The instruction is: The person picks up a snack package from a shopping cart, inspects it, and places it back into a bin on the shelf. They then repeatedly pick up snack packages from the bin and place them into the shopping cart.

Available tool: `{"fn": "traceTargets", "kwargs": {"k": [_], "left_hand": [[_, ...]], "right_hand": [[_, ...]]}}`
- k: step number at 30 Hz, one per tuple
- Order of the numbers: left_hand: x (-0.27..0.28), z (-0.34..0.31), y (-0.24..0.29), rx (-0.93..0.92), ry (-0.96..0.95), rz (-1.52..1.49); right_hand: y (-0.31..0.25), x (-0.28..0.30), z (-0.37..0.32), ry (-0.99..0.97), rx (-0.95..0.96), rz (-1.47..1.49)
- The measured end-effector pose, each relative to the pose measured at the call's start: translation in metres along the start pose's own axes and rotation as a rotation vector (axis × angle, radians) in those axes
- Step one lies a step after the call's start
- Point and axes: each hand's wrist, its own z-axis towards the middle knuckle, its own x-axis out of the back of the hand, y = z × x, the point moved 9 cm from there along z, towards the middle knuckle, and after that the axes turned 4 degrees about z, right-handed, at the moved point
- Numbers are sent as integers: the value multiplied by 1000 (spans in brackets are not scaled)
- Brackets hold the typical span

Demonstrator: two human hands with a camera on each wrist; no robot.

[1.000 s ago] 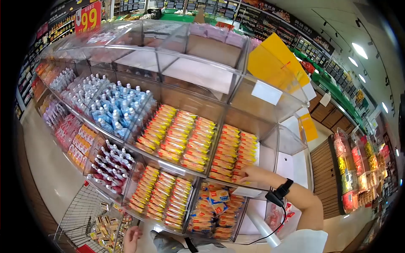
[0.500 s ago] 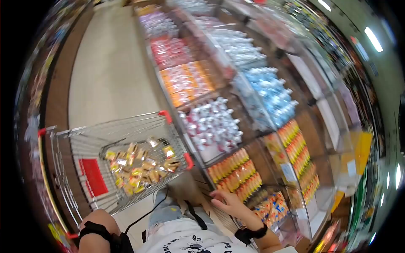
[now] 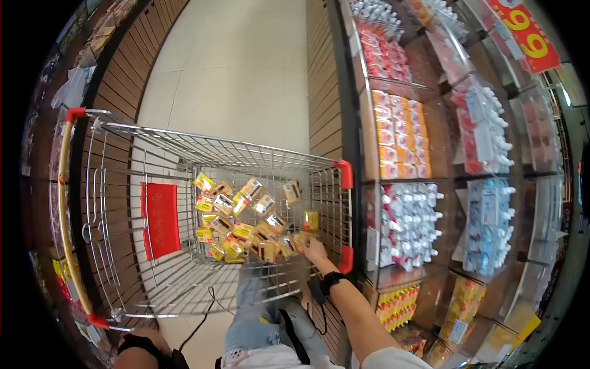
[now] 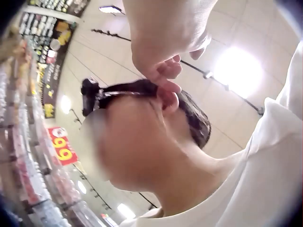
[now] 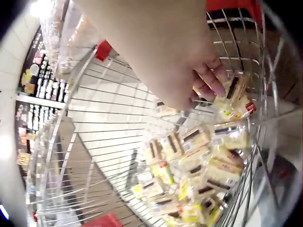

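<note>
In the head view my right hand [image 3: 314,251] reaches down into the front end of a wire shopping cart [image 3: 246,142], its fingertips on a small clear-wrapped snack packet [image 3: 299,241]. The right wrist view shows that hand [image 5: 184,71] with curled fingers against the packet [image 5: 232,97]. Several similar packets [image 3: 243,230] with yellow labels lie loose over the cart's floor. My left hand [image 4: 168,38] is raised beside the person's head, loosely bent fingers touching the ear [image 4: 169,100]. Only the left forearm shows in the head view.
Stepped display bins on the right hold orange packs [image 3: 399,135], white-capped pouches [image 3: 409,224] and blue pouches [image 3: 490,215]. The cart's handle [image 3: 70,234] lies left, with a red plate [image 3: 161,220] on its mesh. A wood-sided shelf [image 3: 126,74] lines the left of the aisle.
My right hand has left the snack bin on the right and come into the cart, onto a packet. The view has swung left and down from the shelves to the cart. My left hand has gone up.
</note>
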Motion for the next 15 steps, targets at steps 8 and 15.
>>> {"fn": "traceTargets", "kwargs": {"k": [8, 15], "left_hand": [[171, -146, -81, 554, 734, 254], [183, -226, -200, 1181, 514, 400]], "right_hand": [[43, -77, 77, -302, -56, -481], [8, -35, 72, -286, 63, -44]]}}
